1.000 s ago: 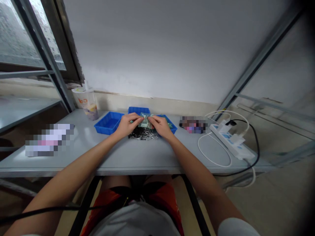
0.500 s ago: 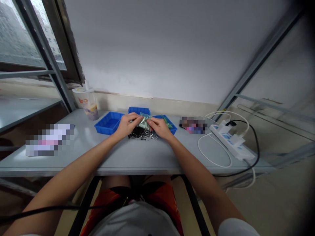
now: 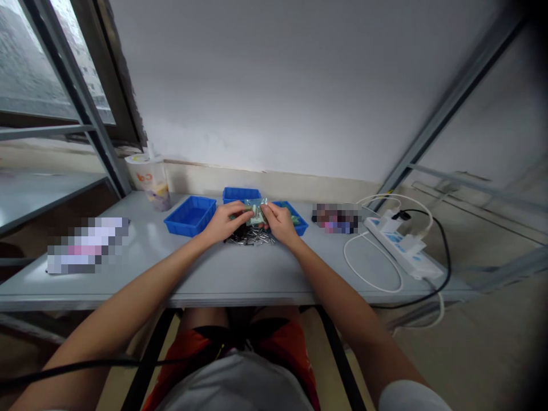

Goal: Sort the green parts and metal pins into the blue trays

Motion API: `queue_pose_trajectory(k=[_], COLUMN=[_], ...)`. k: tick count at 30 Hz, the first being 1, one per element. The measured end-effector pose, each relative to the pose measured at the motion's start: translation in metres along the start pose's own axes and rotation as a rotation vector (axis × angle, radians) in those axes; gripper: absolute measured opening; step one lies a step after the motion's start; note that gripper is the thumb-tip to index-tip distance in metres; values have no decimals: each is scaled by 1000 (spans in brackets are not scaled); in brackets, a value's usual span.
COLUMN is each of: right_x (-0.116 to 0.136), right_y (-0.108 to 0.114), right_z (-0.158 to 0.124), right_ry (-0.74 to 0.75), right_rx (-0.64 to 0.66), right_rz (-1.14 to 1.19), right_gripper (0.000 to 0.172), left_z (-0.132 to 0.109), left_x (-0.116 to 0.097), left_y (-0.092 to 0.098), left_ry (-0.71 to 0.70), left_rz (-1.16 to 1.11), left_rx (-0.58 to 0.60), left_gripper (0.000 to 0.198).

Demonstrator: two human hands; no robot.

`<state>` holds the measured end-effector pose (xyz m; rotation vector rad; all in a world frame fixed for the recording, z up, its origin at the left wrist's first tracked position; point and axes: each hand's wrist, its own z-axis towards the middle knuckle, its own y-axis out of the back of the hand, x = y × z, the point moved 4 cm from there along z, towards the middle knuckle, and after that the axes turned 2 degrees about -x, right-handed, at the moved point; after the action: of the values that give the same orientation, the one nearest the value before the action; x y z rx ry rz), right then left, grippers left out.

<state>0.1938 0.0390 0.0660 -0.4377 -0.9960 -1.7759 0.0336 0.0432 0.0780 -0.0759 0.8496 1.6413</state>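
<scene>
Between my two hands is a small clear greenish plastic bag [image 3: 257,212], held up over the desk. My left hand [image 3: 226,221] grips its left side, thumb against the front. On the other side, my right hand [image 3: 278,220] pinches the bag's right edge. What lies inside the bag is too small to make out. Beneath the hands spreads a pile of small dark and shiny metal pieces [image 3: 252,236], partly covered by my fingers. Just behind my right hand, a blue tray [image 3: 302,227] holds several greenish bags.
Another blue tray [image 3: 184,226] stands left of my hands, and a third blue tray [image 3: 241,193] is behind them. A drink cup [image 3: 154,182] stands at the back left. A phone-like slab [image 3: 88,245] lies left; a power strip [image 3: 406,251] with looping cables is right.
The bag has turned flatter toward me, showing more of its face. My left hand has shifted slightly right and down, and my right hand has moved a little along the bag's edge.
</scene>
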Motion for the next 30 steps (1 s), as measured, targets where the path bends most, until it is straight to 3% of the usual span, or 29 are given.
queue_pose_trajectory(k=[4, 9, 30], right_x=[0, 5, 9], right_y=[-4, -4, 0], right_z=[-1, -2, -2], right_ry=[-5, 12, 128], right_rx=[25, 25, -37], right_rz=[6, 27, -274], right_gripper=[38, 35, 36], left_z=[0, 1, 2], left_x=[1, -2, 8], left_y=[0, 0, -3], left_ry=[12, 8, 186], left_rz=[1, -3, -113], left_rx=[35, 4, 128], left_gripper=[35, 33, 45])
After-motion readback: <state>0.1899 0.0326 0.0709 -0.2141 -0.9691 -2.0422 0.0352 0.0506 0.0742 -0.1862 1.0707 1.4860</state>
